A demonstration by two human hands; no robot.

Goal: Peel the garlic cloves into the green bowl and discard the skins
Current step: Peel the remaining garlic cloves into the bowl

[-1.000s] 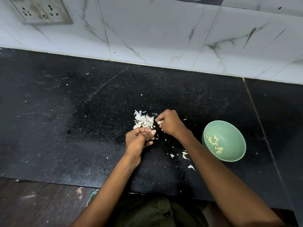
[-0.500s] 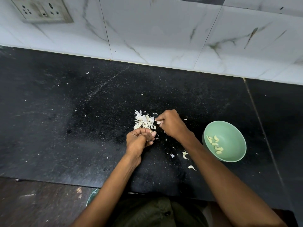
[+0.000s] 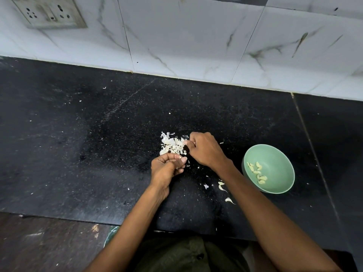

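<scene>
Garlic skins (image 3: 172, 145) lay in a loose white heap on the black counter (image 3: 78, 144), just beyond both hands. The right hand (image 3: 204, 150) rested at the heap's right edge, its fingers curled and its fingertips pinching a pale scrap at the pile; whether that scrap was skin or clove could not be told. The left hand (image 3: 167, 169) sat just nearer than the heap, fingers curled inward with the thumb laid across them, and what it grasped, if anything, was hidden. Peeled cloves (image 3: 257, 172) lay inside the green bowl (image 3: 282, 154), which stood on the counter to the right of the right forearm. A few stray skin pieces (image 3: 222, 186) lay between the forearms. Marbled white tiles (image 3: 196, 36) backed the counter, with a switch plate (image 3: 49, 12) at upper left.
</scene>
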